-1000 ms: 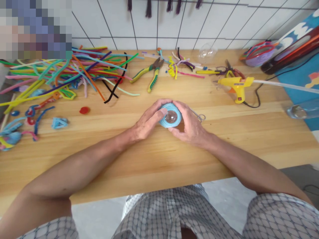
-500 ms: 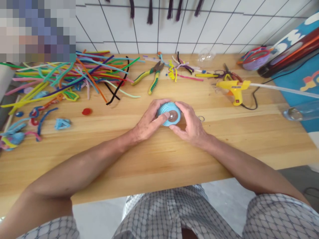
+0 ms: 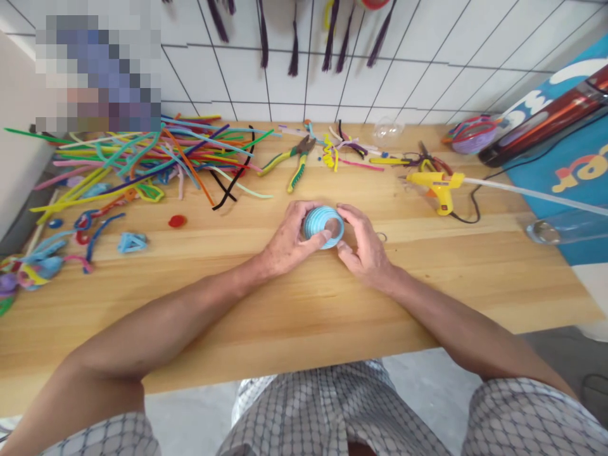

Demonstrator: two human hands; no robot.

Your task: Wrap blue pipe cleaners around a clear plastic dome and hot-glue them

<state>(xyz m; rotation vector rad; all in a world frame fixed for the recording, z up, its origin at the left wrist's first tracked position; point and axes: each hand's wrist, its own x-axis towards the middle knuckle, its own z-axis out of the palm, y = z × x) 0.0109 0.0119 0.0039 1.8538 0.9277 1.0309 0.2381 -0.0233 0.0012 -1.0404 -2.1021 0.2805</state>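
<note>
L hand (image 3: 291,242) wrapped abt. blue coiled piece (image 3: 317,223), R hand (image 3: 367,251) half-curled at its R edge, grip unclear, piece at ctr. of bench (image 3: 304,323), pliers (image 3: 297,175) beyond, pipe cleaners (image 3: 156,155) heaped L, red cap (image 3: 177,221) nearer, glue gun (image 3: 437,183) w/ cord (image 3: 475,206) R, metal loop (image 3: 385,237) beside R hand

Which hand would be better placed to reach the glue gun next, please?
Probably the right hand: it is nearer the glue gun, while the left hand grips the round blue piece from the left.
</note>
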